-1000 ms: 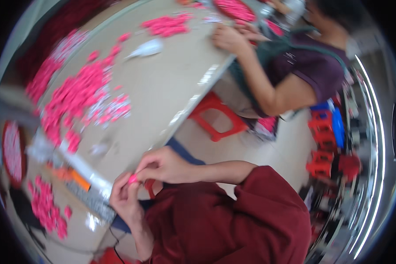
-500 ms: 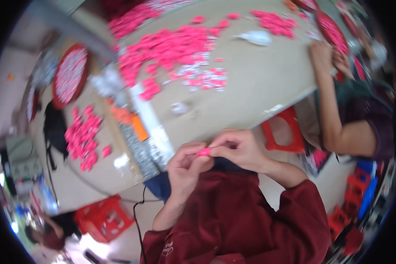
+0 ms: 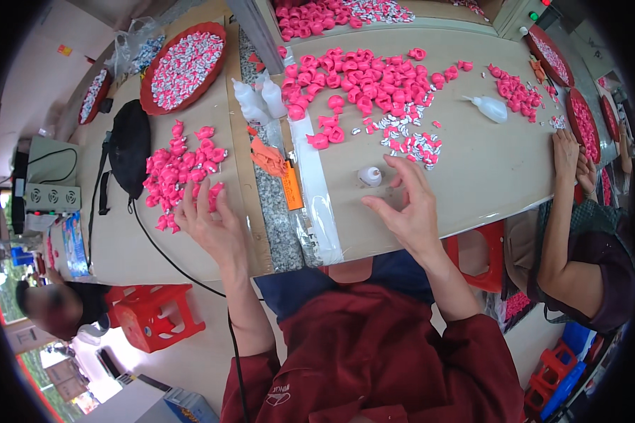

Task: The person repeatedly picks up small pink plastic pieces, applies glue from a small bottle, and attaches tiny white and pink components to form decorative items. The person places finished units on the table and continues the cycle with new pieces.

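My left hand [image 3: 215, 229] reaches over the left part of the table, fingers spread, at the near edge of a heap of small pink moulded pieces [image 3: 180, 166]. A pink piece lies right by its fingertips; whether they touch it, I cannot tell. My right hand [image 3: 415, 215] is open, thumb and fingers apart around air, just right of a small white bottle [image 3: 369, 178] with a narrow tip. Beyond it lie tiny white-and-pink parts [image 3: 418, 146] and a large spread of hollow pink pieces [image 3: 374, 79].
White squeeze bottles [image 3: 272, 97] stand beside an orange cloth [image 3: 267, 156] and an orange tool [image 3: 291, 189]. A red tray [image 3: 164, 110] holds many small parts. A black bag [image 3: 129, 148] and a cable [image 3: 173, 266] lie left. At right are a co-worker's hands [image 3: 566, 151].
My hands were together in front of me, pinching a small pink piece. They have parted: the left moved to the left heap, the right toward the small bottle. The view has shifted too.
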The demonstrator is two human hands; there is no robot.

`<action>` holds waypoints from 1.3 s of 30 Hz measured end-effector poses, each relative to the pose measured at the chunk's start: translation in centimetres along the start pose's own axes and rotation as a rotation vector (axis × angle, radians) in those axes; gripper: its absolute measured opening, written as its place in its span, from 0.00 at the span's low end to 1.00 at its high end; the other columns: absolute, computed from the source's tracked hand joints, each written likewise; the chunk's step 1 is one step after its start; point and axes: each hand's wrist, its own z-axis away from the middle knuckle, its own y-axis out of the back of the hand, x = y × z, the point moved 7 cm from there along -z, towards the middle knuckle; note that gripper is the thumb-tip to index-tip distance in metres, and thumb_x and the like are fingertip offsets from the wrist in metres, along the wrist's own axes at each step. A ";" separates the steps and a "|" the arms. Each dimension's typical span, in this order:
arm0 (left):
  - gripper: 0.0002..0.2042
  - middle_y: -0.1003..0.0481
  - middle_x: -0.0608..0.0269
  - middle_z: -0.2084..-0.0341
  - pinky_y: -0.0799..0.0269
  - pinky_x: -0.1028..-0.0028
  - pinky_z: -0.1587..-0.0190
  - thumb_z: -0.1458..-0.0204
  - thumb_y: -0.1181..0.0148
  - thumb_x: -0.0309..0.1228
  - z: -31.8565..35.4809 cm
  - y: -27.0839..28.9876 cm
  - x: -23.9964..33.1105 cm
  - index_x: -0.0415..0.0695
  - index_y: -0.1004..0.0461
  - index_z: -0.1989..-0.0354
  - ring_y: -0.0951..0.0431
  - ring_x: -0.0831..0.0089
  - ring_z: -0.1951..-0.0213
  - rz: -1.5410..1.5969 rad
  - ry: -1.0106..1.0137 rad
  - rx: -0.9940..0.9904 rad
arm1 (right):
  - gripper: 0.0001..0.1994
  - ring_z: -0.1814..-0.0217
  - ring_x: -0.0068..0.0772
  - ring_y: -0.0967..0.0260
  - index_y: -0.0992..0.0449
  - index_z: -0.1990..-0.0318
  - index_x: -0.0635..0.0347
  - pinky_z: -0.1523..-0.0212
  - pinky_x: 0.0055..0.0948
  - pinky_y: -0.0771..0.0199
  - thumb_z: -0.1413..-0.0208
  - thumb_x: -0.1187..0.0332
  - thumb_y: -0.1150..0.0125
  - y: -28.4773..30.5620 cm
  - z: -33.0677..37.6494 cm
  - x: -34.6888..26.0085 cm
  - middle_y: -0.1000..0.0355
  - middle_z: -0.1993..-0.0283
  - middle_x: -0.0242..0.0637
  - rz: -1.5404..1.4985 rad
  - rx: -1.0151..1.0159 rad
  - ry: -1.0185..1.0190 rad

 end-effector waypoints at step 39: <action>0.13 0.26 0.58 0.63 0.31 0.75 0.54 0.52 0.44 0.20 10.6 -6.9 9.9 0.35 0.31 0.56 0.26 0.73 0.59 1.579 0.697 -0.882 | 0.18 0.78 0.27 0.40 0.24 0.63 0.66 0.78 0.23 0.40 0.67 0.72 0.32 4.7 4.6 -0.8 0.31 0.77 0.35 -0.114 -0.066 0.190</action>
